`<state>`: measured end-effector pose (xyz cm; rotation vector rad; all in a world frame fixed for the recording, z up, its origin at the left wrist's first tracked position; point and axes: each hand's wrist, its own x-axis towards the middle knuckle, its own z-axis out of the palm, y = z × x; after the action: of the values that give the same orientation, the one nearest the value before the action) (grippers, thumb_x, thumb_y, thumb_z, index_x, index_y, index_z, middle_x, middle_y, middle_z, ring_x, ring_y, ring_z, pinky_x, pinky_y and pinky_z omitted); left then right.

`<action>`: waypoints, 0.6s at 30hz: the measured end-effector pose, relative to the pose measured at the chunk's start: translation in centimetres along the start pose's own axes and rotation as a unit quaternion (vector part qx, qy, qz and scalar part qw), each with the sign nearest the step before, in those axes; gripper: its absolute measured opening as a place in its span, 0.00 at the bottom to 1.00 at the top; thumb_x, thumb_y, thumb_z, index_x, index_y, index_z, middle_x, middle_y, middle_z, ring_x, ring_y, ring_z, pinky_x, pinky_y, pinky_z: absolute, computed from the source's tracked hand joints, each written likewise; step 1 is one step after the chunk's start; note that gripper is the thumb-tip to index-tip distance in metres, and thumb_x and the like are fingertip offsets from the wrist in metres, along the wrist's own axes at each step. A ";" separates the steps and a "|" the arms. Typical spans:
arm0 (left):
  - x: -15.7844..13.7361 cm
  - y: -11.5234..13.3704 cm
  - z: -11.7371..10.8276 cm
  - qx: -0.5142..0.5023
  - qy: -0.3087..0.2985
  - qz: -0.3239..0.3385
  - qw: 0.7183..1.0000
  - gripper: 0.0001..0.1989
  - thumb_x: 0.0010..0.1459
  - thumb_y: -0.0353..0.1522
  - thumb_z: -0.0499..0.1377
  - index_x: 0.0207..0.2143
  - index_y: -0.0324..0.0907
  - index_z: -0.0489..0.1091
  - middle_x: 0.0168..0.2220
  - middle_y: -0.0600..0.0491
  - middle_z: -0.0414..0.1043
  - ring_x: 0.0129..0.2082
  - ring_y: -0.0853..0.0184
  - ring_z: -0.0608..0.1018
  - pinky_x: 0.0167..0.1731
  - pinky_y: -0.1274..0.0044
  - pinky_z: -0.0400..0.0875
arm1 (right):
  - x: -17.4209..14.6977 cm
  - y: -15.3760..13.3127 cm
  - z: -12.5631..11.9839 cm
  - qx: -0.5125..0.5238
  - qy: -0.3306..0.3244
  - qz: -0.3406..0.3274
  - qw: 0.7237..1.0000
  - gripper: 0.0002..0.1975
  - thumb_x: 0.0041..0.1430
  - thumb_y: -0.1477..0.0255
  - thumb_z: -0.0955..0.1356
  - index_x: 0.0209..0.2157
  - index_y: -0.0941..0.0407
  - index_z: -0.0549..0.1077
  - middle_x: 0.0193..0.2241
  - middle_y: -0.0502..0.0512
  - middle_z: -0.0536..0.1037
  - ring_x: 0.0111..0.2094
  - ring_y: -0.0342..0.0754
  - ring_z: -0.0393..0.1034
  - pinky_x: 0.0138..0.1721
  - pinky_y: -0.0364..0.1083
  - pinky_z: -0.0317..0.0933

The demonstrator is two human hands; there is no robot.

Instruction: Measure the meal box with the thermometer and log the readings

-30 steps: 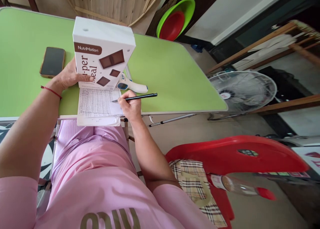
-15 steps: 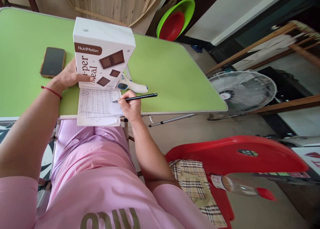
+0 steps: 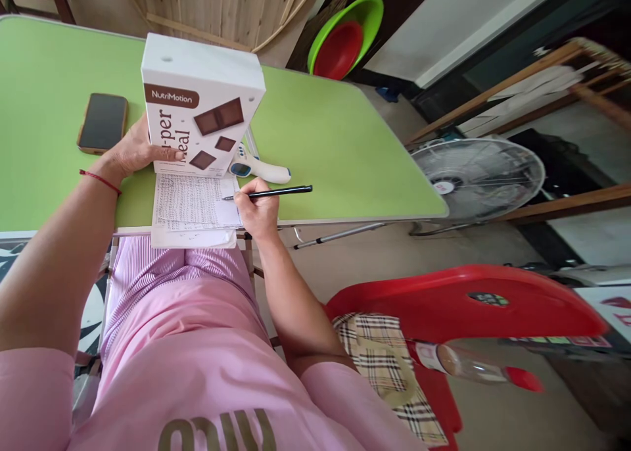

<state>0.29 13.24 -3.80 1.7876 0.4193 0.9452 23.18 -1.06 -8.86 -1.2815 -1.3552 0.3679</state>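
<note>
Head view: just inside the near edge of the green table (image 3: 340,142), we see the right hand (image 3: 259,211), thumb and fingers pinching a black pen (image 3: 286,191). Its long axis runs nearly level across the frame, the tip pointing left over the handwritten sheets (image 3: 192,201). These lie directly left of that hand, left of the frame's centre, and overhang the table's edge; whether the tip touches paper, we cannot tell. The right hand is at the sheets' right margin. Above them, our left hand (image 3: 132,150) grips the lower left of an upright white box (image 3: 204,112), thumb across its front, other fingers hidden. Just right of the box we find a white thermometer-like device (image 3: 266,170), partly behind it; toward the upper left lies a phone (image 3: 102,123). Farther off, we make out a fan (image 3: 478,175) at right and, near the top, a red basin (image 3: 338,50) within a green basin (image 3: 373,17).
</note>
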 end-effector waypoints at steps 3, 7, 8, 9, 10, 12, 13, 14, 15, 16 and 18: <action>0.0 0.1 0.1 -0.001 0.003 -0.010 1.000 0.37 0.40 0.42 0.77 0.50 0.34 0.70 0.54 0.40 0.75 0.51 0.48 0.77 0.54 0.55 0.73 | 0.0 -0.1 0.1 -0.014 0.004 -0.010 1.000 0.08 0.52 0.70 0.65 0.22 0.52 0.61 0.17 0.42 0.64 0.20 0.40 0.58 0.24 0.43 0.56; 0.0 0.3 0.2 -0.008 0.011 -0.024 1.000 0.38 0.38 0.42 0.78 0.49 0.35 0.71 0.53 0.41 0.75 0.50 0.49 0.78 0.54 0.55 0.73 | 0.1 -0.2 0.0 -0.013 -0.003 0.001 1.000 0.08 0.51 0.69 0.65 0.21 0.52 0.62 0.16 0.43 0.64 0.20 0.40 0.57 0.24 0.42 0.56; 0.1 0.3 0.2 -0.009 0.012 -0.026 1.000 0.38 0.38 0.42 0.78 0.49 0.35 0.71 0.53 0.41 0.75 0.50 0.49 0.77 0.54 0.55 0.73 | 0.1 -0.2 0.0 -0.009 -0.006 0.003 1.000 0.08 0.51 0.69 0.65 0.21 0.52 0.62 0.16 0.42 0.64 0.20 0.40 0.57 0.24 0.42 0.55; 0.1 0.3 0.2 -0.010 0.013 -0.027 1.000 0.38 0.37 0.42 0.78 0.48 0.35 0.71 0.53 0.41 0.75 0.50 0.49 0.77 0.54 0.55 0.73 | 0.2 -0.2 0.0 -0.005 -0.008 0.004 1.000 0.08 0.50 0.69 0.65 0.21 0.52 0.62 0.16 0.42 0.64 0.20 0.40 0.57 0.24 0.42 0.55; 0.1 0.2 0.1 -0.010 0.012 -0.026 1.000 0.38 0.37 0.42 0.78 0.48 0.35 0.71 0.53 0.41 0.75 0.50 0.49 0.77 0.54 0.55 0.73 | 0.2 -0.2 0.0 -0.002 -0.009 0.004 1.000 0.08 0.50 0.69 0.65 0.21 0.52 0.62 0.16 0.42 0.63 0.19 0.40 0.56 0.24 0.42 0.55; 0.1 0.1 0.0 -0.007 0.006 -0.020 1.000 0.36 0.39 0.42 0.78 0.48 0.35 0.71 0.54 0.41 0.75 0.49 0.50 0.77 0.54 0.56 0.73 | 0.2 -0.2 -0.1 0.002 -0.007 0.003 1.000 0.08 0.50 0.70 0.65 0.20 0.52 0.61 0.15 0.42 0.62 0.19 0.40 0.55 0.23 0.42 0.54; 0.1 0.0 0.0 -0.003 0.003 -0.015 1.000 0.36 0.39 0.42 0.78 0.48 0.35 0.71 0.54 0.42 0.75 0.49 0.51 0.77 0.54 0.56 0.73 | 0.2 -0.2 -0.1 0.002 -0.005 0.003 1.000 0.08 0.50 0.71 0.65 0.20 0.52 0.61 0.15 0.42 0.62 0.18 0.39 0.55 0.22 0.42 0.53; 0.1 0.0 -0.1 -0.001 0.001 -0.010 1.000 0.35 0.40 0.42 0.78 0.47 0.36 0.71 0.54 0.43 0.75 0.49 0.52 0.77 0.53 0.57 0.73 | 0.2 -0.2 -0.1 0.003 -0.001 0.003 1.000 0.08 0.50 0.71 0.65 0.20 0.52 0.61 0.15 0.41 0.61 0.18 0.39 0.55 0.22 0.42 0.53; 0.1 -0.1 -0.1 0.002 -0.001 -0.008 1.000 0.35 0.40 0.43 0.77 0.47 0.37 0.71 0.55 0.44 0.75 0.48 0.54 0.77 0.53 0.57 0.74 | 0.2 -0.2 -0.1 0.004 0.003 0.004 1.000 0.08 0.50 0.71 0.65 0.20 0.52 0.61 0.15 0.41 0.61 0.18 0.39 0.55 0.22 0.42 0.53; 0.1 -0.2 -0.2 0.004 -0.002 -0.009 1.000 0.35 0.40 0.44 0.77 0.47 0.37 0.71 0.55 0.45 0.74 0.48 0.55 0.77 0.53 0.58 0.74 | 0.1 -0.2 -0.1 0.007 0.006 0.006 1.000 0.08 0.50 0.71 0.65 0.20 0.52 0.61 0.15 0.41 0.61 0.18 0.39 0.55 0.22 0.42 0.53; 0.2 -0.3 -0.2 0.007 -0.003 -0.014 1.000 0.36 0.40 0.45 0.77 0.48 0.38 0.71 0.55 0.46 0.74 0.47 0.55 0.77 0.53 0.58 0.74 | 0.1 -0.2 -0.1 0.016 0.007 0.015 1.000 0.08 0.50 0.71 0.65 0.20 0.52 0.61 0.15 0.41 0.62 0.18 0.39 0.55 0.22 0.42 0.53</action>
<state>0.26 13.60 -3.94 1.7926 0.4479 0.9193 23.22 -1.05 -8.62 -1.2771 -1.3139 0.3992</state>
